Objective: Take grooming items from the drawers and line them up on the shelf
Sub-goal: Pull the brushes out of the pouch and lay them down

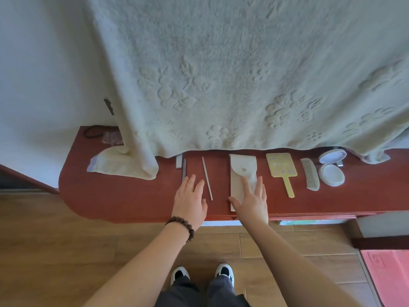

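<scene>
A row of grooming items lies on the red-brown shelf (124, 196). From left: a grey nail file (184, 171), a thin pale stick (207, 177), a cream snap pouch (242, 171), a yellow hand mirror (282, 169), a pale comb (309, 177) and an open white compact (331, 167). My left hand (190, 201) rests flat and open between the file and the stick. My right hand (252, 200) lies flat, fingers spread, on the lower half of the pouch.
A cream embossed towel (221, 85) hangs over the back of the shelf, its corner folded on the left part. A black hair tie (94, 132) lies far back left. Wooden floor lies below, with a pink mat (387, 275) at the right.
</scene>
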A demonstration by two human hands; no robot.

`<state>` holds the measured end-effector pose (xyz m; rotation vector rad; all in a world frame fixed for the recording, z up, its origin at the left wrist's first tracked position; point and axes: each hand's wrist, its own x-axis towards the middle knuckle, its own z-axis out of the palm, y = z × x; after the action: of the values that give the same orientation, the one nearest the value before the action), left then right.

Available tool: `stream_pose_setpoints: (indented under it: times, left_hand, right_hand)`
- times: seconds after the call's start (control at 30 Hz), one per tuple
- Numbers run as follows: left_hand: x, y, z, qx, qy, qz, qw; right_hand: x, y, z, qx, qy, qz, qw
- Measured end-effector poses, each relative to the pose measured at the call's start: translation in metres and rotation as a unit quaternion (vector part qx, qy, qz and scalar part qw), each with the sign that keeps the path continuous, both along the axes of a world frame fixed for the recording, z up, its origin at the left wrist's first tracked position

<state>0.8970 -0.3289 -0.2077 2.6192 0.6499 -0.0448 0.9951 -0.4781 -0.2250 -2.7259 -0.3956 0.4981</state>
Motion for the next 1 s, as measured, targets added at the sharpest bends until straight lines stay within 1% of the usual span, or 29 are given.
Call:
stream_pose_setpoints:
  times: [0.07, 0.13, 0.2, 0.27, 0.33, 0.4, 0.5, 0.57, 0.6, 0.7, 0.73, 0.77, 0.8, 0.87, 0.9, 0.93, 1.0]
  left_hand:
    - [0.001, 0.0, 0.003, -0.003, -0.006, 0.007, 1.0]
    - [0.003, 0.001, 0.005, -0.002, -0.014, 0.012, 1.0]
    - [0.007, 0.003, 0.007, -0.006, -0.019, 0.018, 1.0]
    - [0.01, 0.001, 0.011, -0.017, -0.023, 0.023, 0.999]
    - [0.014, -0.003, 0.016, -0.031, -0.035, 0.027, 0.999]
    - [0.018, -0.007, 0.021, -0.058, -0.06, 0.031, 0.996]
    - [0.027, -0.013, 0.026, -0.161, -0.076, 0.05, 0.983]
    - [0.036, -0.017, 0.032, -0.267, -0.057, 0.088, 0.958]
    - [0.04, -0.019, 0.035, -0.329, -0.052, 0.111, 0.936]
    - [0.049, -0.022, 0.044, -0.507, -0.064, 0.162, 0.844]
    - [0.051, -0.023, 0.045, -0.546, -0.077, 0.166, 0.818]
    - [0.053, -0.024, 0.047, -0.566, -0.09, 0.166, 0.802]
    - [0.054, -0.024, 0.05, -0.572, -0.102, 0.163, 0.797]
    - [0.054, -0.023, 0.057, -0.578, -0.116, 0.156, 0.793]
    - [0.053, -0.022, 0.06, -0.585, -0.117, 0.152, 0.788]
    - [0.052, -0.02, 0.063, -0.593, -0.116, 0.144, 0.784]
    - [0.049, -0.016, 0.071, -0.608, -0.107, 0.122, 0.777]
  right_hand:
    - [0.004, 0.001, 0.002, 0.007, 0.006, -0.046, 0.999]
    - [0.008, 0.004, 0.006, -0.015, -0.004, -0.049, 0.999]
    - [0.012, 0.008, 0.012, 0.004, -0.006, -0.062, 0.998]
    - [0.018, 0.009, 0.016, 0.069, 0.026, -0.116, 0.99]
    - [0.025, 0.007, 0.02, 0.132, 0.082, -0.18, 0.971]
    - [0.031, 0.002, 0.024, 0.177, 0.13, -0.215, 0.952]
    - [0.034, -0.009, 0.032, 0.257, 0.168, -0.234, 0.922]
    - [0.031, -0.019, 0.041, 0.321, 0.195, -0.225, 0.899]
    - [0.027, -0.024, 0.047, 0.348, 0.209, -0.215, 0.888]
    - [0.014, -0.036, 0.066, 0.399, 0.255, -0.178, 0.863]
    - [0.011, -0.038, 0.07, 0.41, 0.265, -0.168, 0.856]
    - [0.008, -0.04, 0.074, 0.418, 0.27, -0.159, 0.853]
    - [0.007, -0.042, 0.078, 0.421, 0.271, -0.148, 0.853]
    - [0.007, -0.045, 0.085, 0.417, 0.249, -0.123, 0.865]
    - [0.009, -0.047, 0.088, 0.411, 0.217, -0.107, 0.879]
    - [0.012, -0.049, 0.092, 0.401, 0.163, -0.088, 0.897]
    - [0.022, -0.055, 0.101, 0.367, 0.002, -0.019, 0.93]
